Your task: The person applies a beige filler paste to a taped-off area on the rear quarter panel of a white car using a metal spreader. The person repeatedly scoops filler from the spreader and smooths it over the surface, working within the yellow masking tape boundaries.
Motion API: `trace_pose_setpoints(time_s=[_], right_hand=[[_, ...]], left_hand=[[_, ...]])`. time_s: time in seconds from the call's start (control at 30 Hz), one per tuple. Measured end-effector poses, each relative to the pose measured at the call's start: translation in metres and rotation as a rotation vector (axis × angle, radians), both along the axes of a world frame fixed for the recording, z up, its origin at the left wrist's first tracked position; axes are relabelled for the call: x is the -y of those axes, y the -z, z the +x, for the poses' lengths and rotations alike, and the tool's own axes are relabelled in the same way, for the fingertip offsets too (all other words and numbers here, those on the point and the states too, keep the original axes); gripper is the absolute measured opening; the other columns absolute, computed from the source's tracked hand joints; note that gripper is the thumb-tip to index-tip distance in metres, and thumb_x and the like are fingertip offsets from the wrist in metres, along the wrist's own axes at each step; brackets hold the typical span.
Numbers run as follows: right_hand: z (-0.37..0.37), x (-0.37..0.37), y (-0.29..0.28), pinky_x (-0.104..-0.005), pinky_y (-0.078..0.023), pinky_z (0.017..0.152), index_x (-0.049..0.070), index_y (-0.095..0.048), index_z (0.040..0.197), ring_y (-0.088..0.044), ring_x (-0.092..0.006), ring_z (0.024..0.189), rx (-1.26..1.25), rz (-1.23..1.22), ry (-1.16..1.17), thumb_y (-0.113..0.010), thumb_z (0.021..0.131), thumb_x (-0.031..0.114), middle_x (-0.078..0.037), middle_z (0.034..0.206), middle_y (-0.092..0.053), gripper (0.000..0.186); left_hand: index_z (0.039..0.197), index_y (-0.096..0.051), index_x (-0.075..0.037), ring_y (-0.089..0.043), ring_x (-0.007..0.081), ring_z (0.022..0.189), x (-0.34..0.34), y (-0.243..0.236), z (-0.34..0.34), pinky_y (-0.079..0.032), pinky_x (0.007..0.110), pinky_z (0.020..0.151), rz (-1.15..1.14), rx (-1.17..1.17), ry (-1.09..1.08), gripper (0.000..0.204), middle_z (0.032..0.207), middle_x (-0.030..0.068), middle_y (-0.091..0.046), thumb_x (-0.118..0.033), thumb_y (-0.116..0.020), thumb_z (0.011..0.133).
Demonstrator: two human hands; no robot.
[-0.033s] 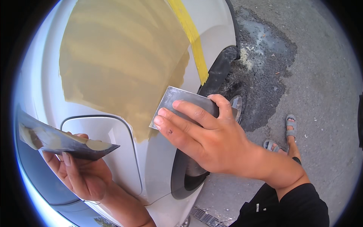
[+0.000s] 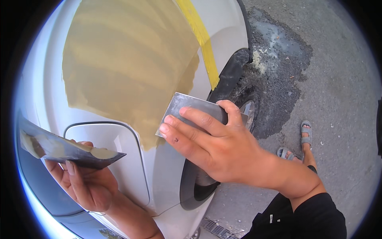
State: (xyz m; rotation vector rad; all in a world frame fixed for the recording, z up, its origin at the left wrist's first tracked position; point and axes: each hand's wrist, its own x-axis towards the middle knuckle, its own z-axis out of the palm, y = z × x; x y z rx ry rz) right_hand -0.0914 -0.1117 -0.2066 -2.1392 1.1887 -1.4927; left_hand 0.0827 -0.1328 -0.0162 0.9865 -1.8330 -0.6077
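My right hand [image 2: 223, 141] presses a flat metal putty spreader [image 2: 191, 104] with its fingers spread over the blade. The blade's left edge lies at the lower right border of a tan patch of body filler [image 2: 127, 59] on a white car panel [image 2: 161, 179]. At the lower left, my left hand [image 2: 89, 181] grips a second, wider metal putty spreader [image 2: 85, 153] from below, held off the body. Beige filler [image 2: 57, 149] is smeared on that blade. Behind the left hand shows the closed fuel flap [image 2: 119, 139].
Yellow masking tape [image 2: 203, 38] runs down the panel beside the filler. Right of it are the dark wheel arch [image 2: 229, 73] and the wheel [image 2: 249, 111]. Wet asphalt [image 2: 278, 67] lies beyond. Feet in grey sandals [image 2: 305, 133] stand on the ground; a drain grate [image 2: 217, 229] is at the bottom.
My right hand and its putty spreader have shifted very slightly left and down along the filler's edge. My left hand has barely moved.
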Motion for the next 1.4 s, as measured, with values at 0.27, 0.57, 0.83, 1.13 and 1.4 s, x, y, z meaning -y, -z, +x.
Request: trace_pose_setpoints(time_s=[0.27, 0.57, 0.83, 1.13, 1.4], right_hand=[[0.002, -0.014, 0.012, -0.0499, -0.035, 0.083, 0.011, -0.054, 0.122, -0.050, -0.0187, 0.113, 0.062, 0.001, -0.037, -0.048, 0.090, 0.019, -0.001, 0.124, -0.058, 0.034], [0.013, 0.002, 0.028, -0.0509, -0.037, 0.080, 0.012, -0.054, 0.123, -0.049, -0.0175, 0.114, 0.076, -0.074, 0.032, -0.048, 0.086, 0.018, -0.001, 0.124, -0.057, 0.038], [-0.003, 0.005, 0.033, -0.0462, -0.034, 0.090, 0.013, -0.056, 0.119, -0.052, -0.0162, 0.113, 0.158, -0.029, 0.082, -0.057, 0.085, 0.013, 0.001, 0.122, -0.060, 0.035], [0.009, 0.028, 0.053, -0.0485, -0.037, 0.082, 0.012, -0.055, 0.121, -0.050, -0.0158, 0.114, 0.150, -0.126, 0.077, -0.047, 0.087, 0.014, 0.000, 0.125, -0.057, 0.035], [-0.017, 0.028, 0.051, -0.0477, -0.036, 0.086, 0.012, -0.048, 0.127, -0.051, -0.0189, 0.114, 0.149, -0.068, 0.047, -0.054, 0.083, 0.006, -0.001, 0.126, -0.058, 0.045]], left_hand=[[0.140, -0.020, 0.001, -0.059, 0.0295, 0.096, -0.002, 0.001, -0.003, -0.048, 0.038, 0.087, -0.057, 0.046, -0.074, 0.055, 0.111, 0.0252, -0.055, -0.006, -0.042, 0.090], [0.140, -0.020, 0.002, -0.057, 0.0284, 0.097, -0.002, 0.001, -0.007, -0.047, 0.039, 0.086, -0.073, 0.065, -0.106, 0.056, 0.113, 0.0243, -0.054, -0.005, -0.043, 0.089], [0.140, -0.016, 0.002, -0.056, 0.0282, 0.096, -0.002, 0.002, -0.007, -0.047, 0.038, 0.086, -0.078, 0.080, -0.120, 0.059, 0.111, 0.0241, -0.056, -0.006, -0.044, 0.089], [0.139, -0.020, 0.003, -0.057, 0.0287, 0.093, 0.000, 0.005, -0.013, -0.047, 0.036, 0.086, -0.100, 0.053, -0.133, 0.056, 0.107, 0.0244, -0.056, -0.006, -0.044, 0.089], [0.139, -0.021, 0.002, -0.057, 0.0277, 0.091, -0.004, 0.006, -0.011, -0.046, 0.038, 0.086, -0.079, 0.055, -0.138, 0.056, 0.106, 0.0226, -0.057, -0.005, -0.044, 0.089]])
